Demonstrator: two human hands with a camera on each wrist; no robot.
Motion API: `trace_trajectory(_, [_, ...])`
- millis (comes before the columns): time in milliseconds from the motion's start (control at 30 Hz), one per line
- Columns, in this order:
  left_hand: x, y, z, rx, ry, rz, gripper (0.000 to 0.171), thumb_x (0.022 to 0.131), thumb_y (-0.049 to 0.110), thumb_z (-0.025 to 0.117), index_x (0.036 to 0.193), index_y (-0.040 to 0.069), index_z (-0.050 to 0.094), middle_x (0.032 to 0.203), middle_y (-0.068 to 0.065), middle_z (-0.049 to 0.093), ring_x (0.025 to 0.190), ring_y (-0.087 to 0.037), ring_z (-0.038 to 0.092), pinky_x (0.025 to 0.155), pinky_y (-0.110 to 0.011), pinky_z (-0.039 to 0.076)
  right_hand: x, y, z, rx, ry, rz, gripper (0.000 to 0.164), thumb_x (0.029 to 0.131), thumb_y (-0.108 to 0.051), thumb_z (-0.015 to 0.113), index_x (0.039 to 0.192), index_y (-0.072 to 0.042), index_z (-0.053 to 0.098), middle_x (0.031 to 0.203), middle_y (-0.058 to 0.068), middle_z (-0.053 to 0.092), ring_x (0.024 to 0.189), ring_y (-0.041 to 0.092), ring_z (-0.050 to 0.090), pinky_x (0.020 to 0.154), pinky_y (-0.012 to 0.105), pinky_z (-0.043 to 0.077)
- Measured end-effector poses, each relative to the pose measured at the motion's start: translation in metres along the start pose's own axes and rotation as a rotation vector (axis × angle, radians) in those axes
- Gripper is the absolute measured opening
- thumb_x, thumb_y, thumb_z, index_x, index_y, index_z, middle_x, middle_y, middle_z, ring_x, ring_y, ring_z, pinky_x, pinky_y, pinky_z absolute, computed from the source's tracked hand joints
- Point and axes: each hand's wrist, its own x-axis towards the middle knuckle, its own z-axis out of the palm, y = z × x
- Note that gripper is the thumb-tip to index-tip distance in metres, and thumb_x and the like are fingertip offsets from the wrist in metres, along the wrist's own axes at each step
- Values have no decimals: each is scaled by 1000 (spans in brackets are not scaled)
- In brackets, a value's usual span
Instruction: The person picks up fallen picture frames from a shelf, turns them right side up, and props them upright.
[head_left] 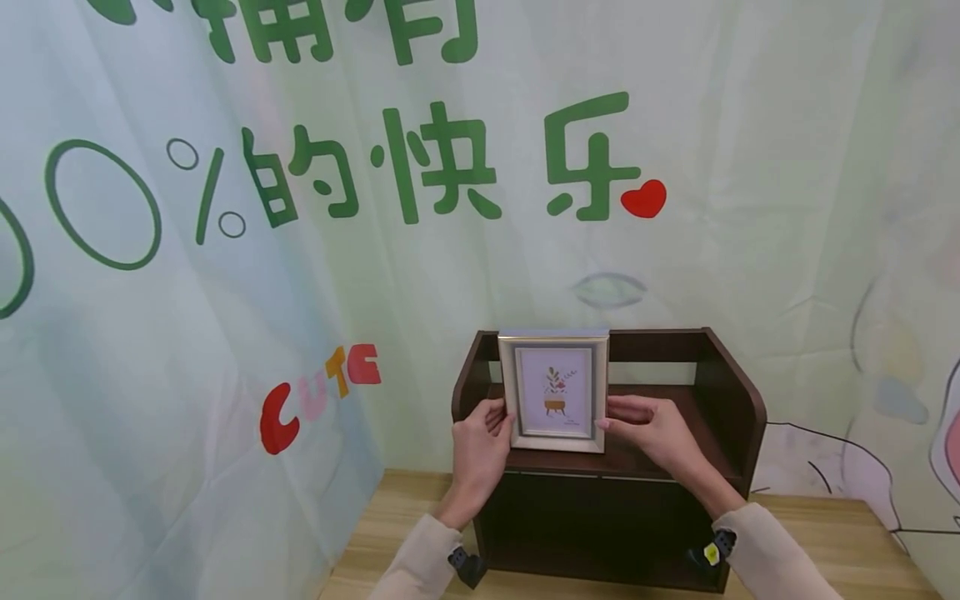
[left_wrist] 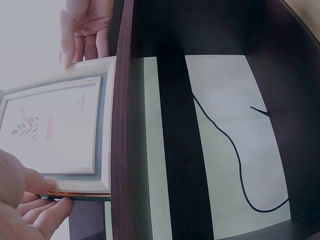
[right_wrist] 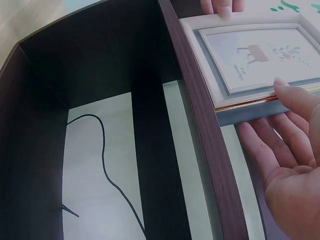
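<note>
A picture frame [head_left: 555,392] with a pale gold border stands upright on the upper shelf [head_left: 678,417] of a dark brown wooden rack. Its picture shows a plant in an orange pot on legs. My left hand [head_left: 483,442] grips the frame's left edge near the bottom, thumb in front and fingers behind. From the other side, my right hand [head_left: 654,429] pinches the right edge between thumb and fingers. In the right wrist view the frame's lower edge [right_wrist: 250,111] meets the shelf board's front edge [right_wrist: 207,115].
Below the shelf is the rack's dark lower compartment [head_left: 600,525], with an open back crossed by a bar [left_wrist: 182,150]. The rack stands on a light wood tabletop [head_left: 367,533]. A printed curtain [head_left: 420,275] hangs behind and to the left.
</note>
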Motion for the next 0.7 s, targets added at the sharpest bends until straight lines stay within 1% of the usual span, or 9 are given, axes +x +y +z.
trace_trajectory(67, [0,1,1,5,-5,-5,18,93,-1,77,110,-7,74,106,-26,79,99,-33,80,81,-37,65,-1,1,0,-4,2,-6,57,89,-37,85,135,-7,72,131,15,74,122,31,74,98,40,62])
trace_trajectory(133, [1,1,2,7,-11,-1,18,93,-1,76,111,-7,74,108,-26,79,100,-34,80,82,-38,65,-1,1,-1,-7,4,-15,56,89,-37,85,135,-7,72,131,16,75,121,31,74,97,39,62])
trace_trajectory(233, [2,2,4,12,-13,9,17,94,-2,74,111,-8,73,108,-27,79,102,-34,80,84,-39,65,-2,0,-1,-22,9,-28,55,88,-35,85,133,-7,73,129,16,76,119,31,75,93,32,62])
trace_trajectory(333, [4,1,6,25,-11,19,17,95,-3,72,112,-8,72,108,-26,78,102,-34,79,84,-40,65,-3,-1,-1,-41,10,-34,53,88,-35,86,131,-8,74,126,14,77,118,30,75,87,25,60])
trace_trajectory(400, [5,0,8,29,-9,21,18,96,-4,71,113,-8,72,109,-27,78,103,-35,79,84,-40,65,-4,-1,0,-51,13,-35,52,88,-35,86,130,-8,74,126,14,77,118,30,75,85,22,59])
trace_trajectory(567, [7,-3,12,48,-17,32,25,98,-3,68,123,-7,73,114,-26,78,102,-33,79,81,-38,66,-6,2,1,-52,20,-41,51,88,-35,86,131,-9,74,126,13,77,119,30,75,83,21,59])
trace_trajectory(700, [9,-6,18,55,-15,39,26,99,-3,67,125,-4,73,114,-24,78,101,-31,80,79,-37,66,-6,2,1,-56,15,-55,51,89,-31,85,132,-7,73,127,15,77,119,31,74,83,21,58])
